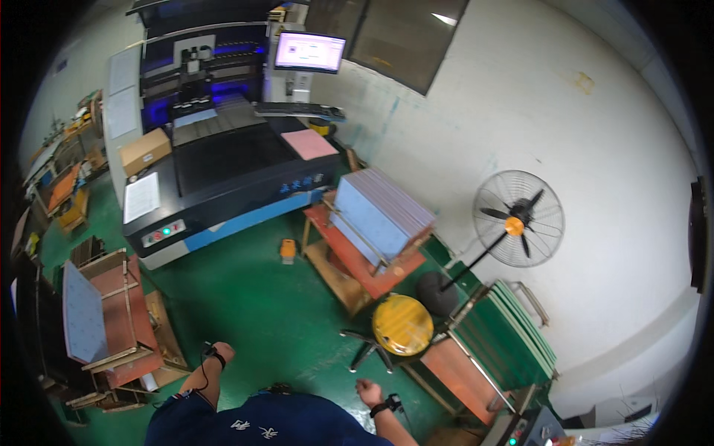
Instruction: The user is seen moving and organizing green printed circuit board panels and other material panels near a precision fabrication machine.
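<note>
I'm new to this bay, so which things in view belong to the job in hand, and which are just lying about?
Likely the job's:
blue-lit machine
monitor
stacked panels
blue panel at left

Seemingly just around:
pedestal fan
cardboard box

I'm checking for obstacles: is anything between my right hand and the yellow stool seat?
Nothing separate is visible between your right hand and the yellow stool seat, only its own dark legs and green floor.

Left forearm (203,382): bare, angled up and inward
Left hand (224,352): ahead of torso — finger detail unclear
Right forearm (391,428): bare, slanting up-left
Right hand (367,392): fingers look curled — tightness unclear
Hands: well apart
</note>
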Motion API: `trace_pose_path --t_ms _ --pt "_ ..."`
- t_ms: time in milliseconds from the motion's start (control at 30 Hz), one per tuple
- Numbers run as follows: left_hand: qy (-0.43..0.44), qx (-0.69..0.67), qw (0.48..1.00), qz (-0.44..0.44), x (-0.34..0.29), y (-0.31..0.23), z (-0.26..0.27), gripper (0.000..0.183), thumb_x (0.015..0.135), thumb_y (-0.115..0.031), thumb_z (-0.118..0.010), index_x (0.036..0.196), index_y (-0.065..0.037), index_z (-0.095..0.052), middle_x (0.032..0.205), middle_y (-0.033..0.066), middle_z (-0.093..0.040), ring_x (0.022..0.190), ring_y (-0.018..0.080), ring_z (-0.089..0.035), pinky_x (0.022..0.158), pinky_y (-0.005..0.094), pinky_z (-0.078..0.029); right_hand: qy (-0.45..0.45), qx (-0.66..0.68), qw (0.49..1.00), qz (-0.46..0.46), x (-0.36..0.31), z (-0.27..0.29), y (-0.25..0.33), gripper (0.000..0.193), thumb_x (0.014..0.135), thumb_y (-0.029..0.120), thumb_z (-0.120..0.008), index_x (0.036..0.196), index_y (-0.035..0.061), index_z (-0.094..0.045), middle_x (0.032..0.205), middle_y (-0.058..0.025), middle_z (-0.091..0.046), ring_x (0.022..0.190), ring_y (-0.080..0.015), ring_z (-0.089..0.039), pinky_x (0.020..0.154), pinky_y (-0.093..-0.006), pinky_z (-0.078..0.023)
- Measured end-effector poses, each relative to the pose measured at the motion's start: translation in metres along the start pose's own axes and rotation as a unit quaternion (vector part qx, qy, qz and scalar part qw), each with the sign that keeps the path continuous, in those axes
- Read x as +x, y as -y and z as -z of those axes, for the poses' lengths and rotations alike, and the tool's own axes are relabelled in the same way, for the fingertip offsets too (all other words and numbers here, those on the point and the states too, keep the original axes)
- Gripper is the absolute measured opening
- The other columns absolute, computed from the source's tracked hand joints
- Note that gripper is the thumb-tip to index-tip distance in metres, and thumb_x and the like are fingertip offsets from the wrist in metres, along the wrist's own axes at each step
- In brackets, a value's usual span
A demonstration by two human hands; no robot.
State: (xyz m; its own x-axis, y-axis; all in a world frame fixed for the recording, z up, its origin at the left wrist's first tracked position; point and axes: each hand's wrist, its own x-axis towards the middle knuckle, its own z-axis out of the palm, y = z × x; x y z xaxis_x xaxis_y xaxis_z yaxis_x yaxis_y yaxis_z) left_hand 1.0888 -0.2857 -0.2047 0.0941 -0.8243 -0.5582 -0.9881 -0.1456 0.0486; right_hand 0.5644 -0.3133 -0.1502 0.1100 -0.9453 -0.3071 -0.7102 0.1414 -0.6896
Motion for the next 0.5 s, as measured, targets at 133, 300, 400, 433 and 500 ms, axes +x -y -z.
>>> trace_pose_path --t_ms 133,300,400,433,500 --pt "-0.052 -0.371 0.910 0.179 -0.039 -0.010 0.006 0.021 0.077 -0.024 -0.057 0.091 -0.014 -0.070 0.082 0.0054 -0.067 0.077 0.0200 -0.065 0.066 0.0318 -0.052 0.009 0.139 0.990 -0.003 0.077 0.010 0.059 0.022 0.083 0.009 -0.052 0.101 0.0006 -0.063 0.076 -0.0063 -0.065 0.069 -0.0120 -0.060 0.066 -0.0258 -0.048" --pt "0.101 -0.290 0.939 0.153 -0.088 -0.022 -0.088 0.026 0.078 -0.028 -0.058 0.099 -0.018 -0.068 0.097 0.0061 -0.066 0.093 0.0237 -0.062 0.081 0.0371 -0.049 0.074 -0.162 0.980 0.091 0.133 0.002 0.028 0.026 0.082 0.021 -0.048 0.096 0.0073 -0.066 0.088 -0.0175 -0.065 0.082 -0.0321 -0.062 0.077 -0.0395 -0.048" --pt "0.152 -0.169 0.970 0.088 -0.132 -0.050 -0.116 0.027 0.081 -0.027 -0.055 0.104 -0.018 -0.066 0.097 0.0060 -0.066 0.093 0.0242 -0.062 0.083 0.0374 -0.048 0.208 -0.399 0.885 0.122 0.167 -0.001 -0.046 0.022 0.079 0.019 -0.047 0.081 0.0091 -0.067 0.092 -0.0174 -0.064 0.090 -0.0313 -0.061 0.076 -0.0422 -0.049" --pt "0.181 -0.145 0.969 0.090 -0.144 -0.056 -0.119 0.028 0.081 -0.026 -0.056 0.106 -0.017 -0.065 0.095 0.0052 -0.067 0.091 0.0230 -0.062 0.081 0.0372 -0.048 0.275 -0.395 0.873 0.082 0.185 -0.001 -0.071 0.035 0.078 0.028 -0.043 0.093 0.0073 -0.066 0.101 -0.0181 -0.062 0.098 -0.0358 -0.057 0.086 -0.0449 -0.045" --pt "0.208 -0.145 0.958 0.134 -0.162 -0.065 -0.133 0.029 0.081 -0.026 -0.056 0.107 -0.015 -0.064 0.093 0.0043 -0.067 0.089 0.0218 -0.063 0.080 0.0370 -0.048 0.351 -0.411 0.826 0.159 0.208 0.011 -0.052 0.028 0.082 0.020 -0.042 0.088 0.0080 -0.068 0.097 -0.0148 -0.065 0.087 -0.0290 -0.063 0.077 -0.0406 -0.050"
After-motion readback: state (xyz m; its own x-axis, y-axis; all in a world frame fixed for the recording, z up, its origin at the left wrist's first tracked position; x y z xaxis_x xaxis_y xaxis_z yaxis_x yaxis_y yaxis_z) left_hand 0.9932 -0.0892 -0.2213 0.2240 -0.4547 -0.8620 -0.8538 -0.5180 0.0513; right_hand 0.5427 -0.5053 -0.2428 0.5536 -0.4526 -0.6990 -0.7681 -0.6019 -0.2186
